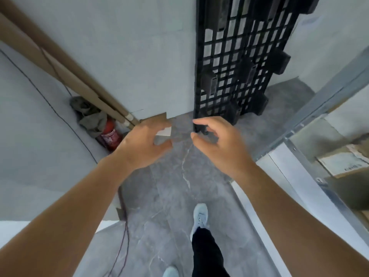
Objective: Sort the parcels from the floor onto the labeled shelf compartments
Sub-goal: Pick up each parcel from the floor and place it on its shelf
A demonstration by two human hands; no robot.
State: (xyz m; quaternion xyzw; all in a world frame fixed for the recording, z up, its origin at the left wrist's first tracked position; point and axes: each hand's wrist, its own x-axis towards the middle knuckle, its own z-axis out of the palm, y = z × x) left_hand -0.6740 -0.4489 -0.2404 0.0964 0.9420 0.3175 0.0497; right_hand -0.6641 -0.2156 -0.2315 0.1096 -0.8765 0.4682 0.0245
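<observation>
- Both bare forearms reach forward from the bottom corners; nothing is held in either.
- Below and between the arms: pale shoes [200,215] and a dark trouser leg [207,254] on grey marbled floor [169,196].
- Left hand [143,144]: fingers curled loosely, thumb apart from them, gripping nothing.
- Right hand [217,142]: half curled, forefinger and thumb apart with a gap between them, empty.
- Right of the right hand: metal shelf [311,124] frame; on it, well apart from the hand, a brown parcel [347,162] with a pale paper label on top. Compartment marking not readable.
- Left of the left hand, near: red fire extinguisher [109,136] in the wall corner, a grey-green cloth [89,114] draped over its top.
- Beyond the left hand: a cardboard piece [157,118] low against the wall, partly hidden by the fingers; long cardboard tubes [65,70] leaning up and leftward.
- Beyond the right hand: black plastic pallet [239,56] standing upright against the wall.
</observation>
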